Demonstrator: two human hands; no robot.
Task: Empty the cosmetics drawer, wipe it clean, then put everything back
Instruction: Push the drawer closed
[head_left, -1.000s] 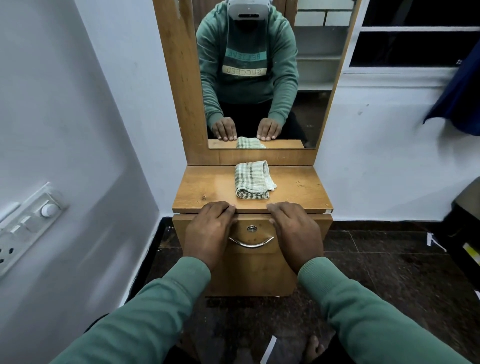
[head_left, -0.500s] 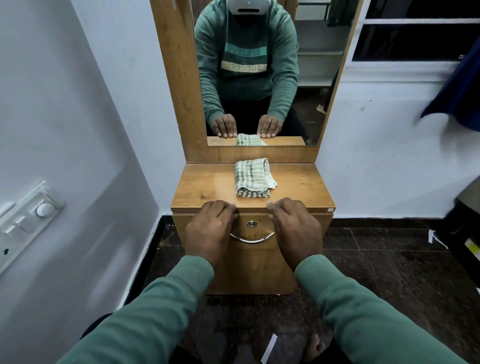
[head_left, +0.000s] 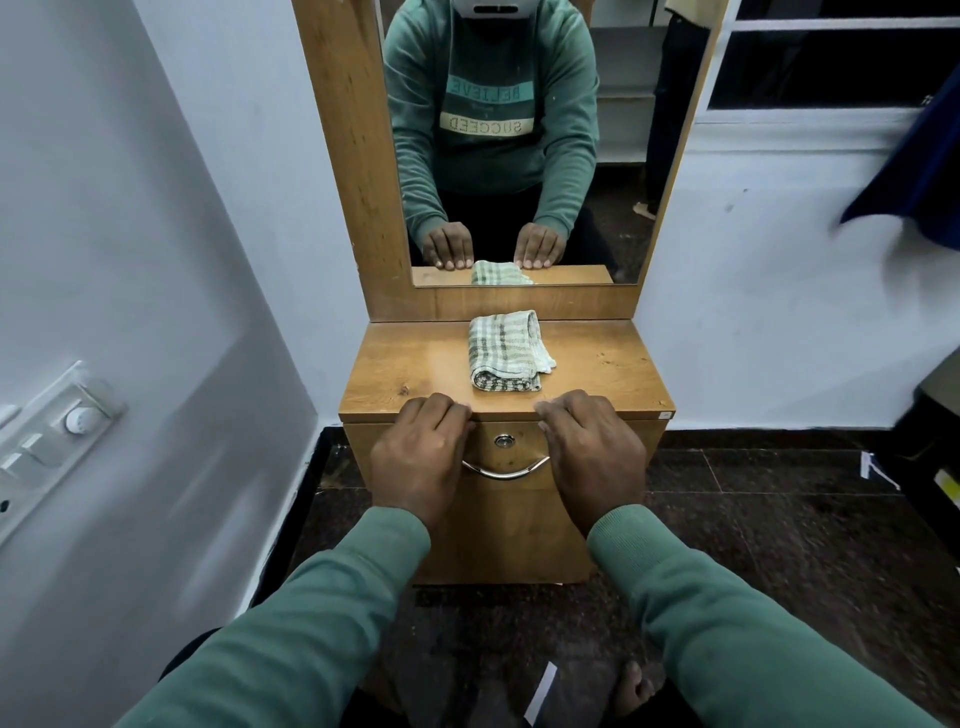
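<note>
Resting as a second ago, the left hand (head_left: 421, 457) and right hand (head_left: 592, 457) lie fingers-flat on the front edge of the dresser top (head_left: 405, 364), gripping nothing; the drawer (head_left: 511, 506) beneath stays closed (handle (head_left: 506, 472) untouched), folded cloth (head_left: 506, 358) waiting behind. Emptying, by my judgement, not yet begun

Tabletop (head_left: 415, 364): wood-grain board, smooth, slight sheen. Drawer front (head_left: 509, 519): same wood grain, duller. Handle (head_left: 506, 472) and lock (head_left: 503, 441): polished metal, chrome-bright. Cloth (head_left: 501, 353): woven check fabric, matt, coarse. Floor (head_left: 779, 519): dark speckled stone, glossy. Wall (head_left: 130, 260): matt paint. Switch panel (head_left: 52, 441): glossy plastic. Sleeves (head_left: 311, 623): green knit, ribbed cuffs.
</note>
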